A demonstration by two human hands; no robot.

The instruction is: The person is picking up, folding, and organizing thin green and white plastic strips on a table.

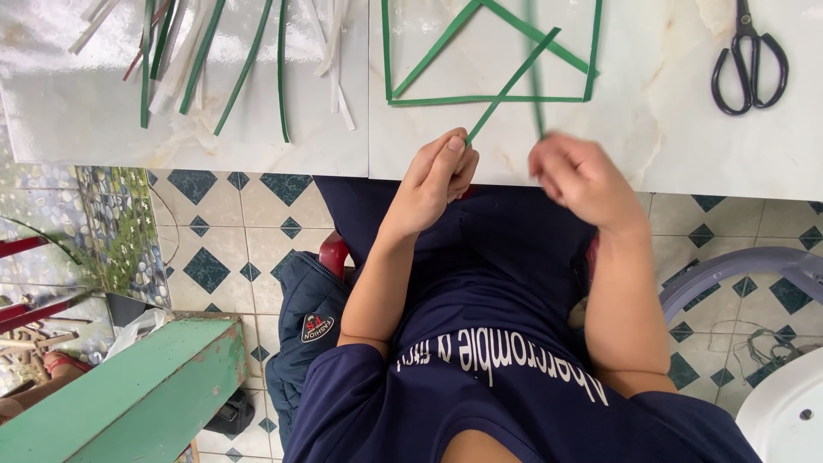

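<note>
Here, two green strips rise from pinching hands.
Left hand (437,176) clamps a green strip (514,79) running toward one o'clock; right hand (579,176), blurred, pinches another strip (536,77) pointing twelve.

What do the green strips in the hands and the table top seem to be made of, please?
Green strips: probably thin plastic or leaf strip, flat, narrow, slightly glossy. Table top: looks like polished marble or marble-look tile, with pale veining and reflections.

Scissors (749,58) right of strips (489,64) on table (669,129)
</note>
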